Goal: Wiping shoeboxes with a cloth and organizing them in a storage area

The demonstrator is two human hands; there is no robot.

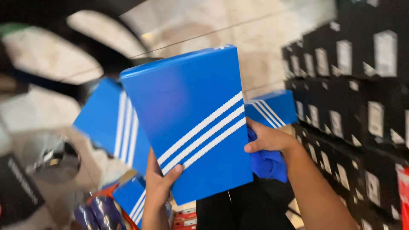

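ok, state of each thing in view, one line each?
Large blue cardboard box with three white stripes: lid shut, held up, tilted.
Left hand: gripping the box's lower edge.
Right hand: gripping the box's right side.
Other blue striped boxes: shut, behind it.
Black boxes with white labels: shut, stacked at right.

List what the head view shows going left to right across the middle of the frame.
Black box → tilted blue striped box → left hand → held blue box → right hand → blue cloth → wall of black boxes.
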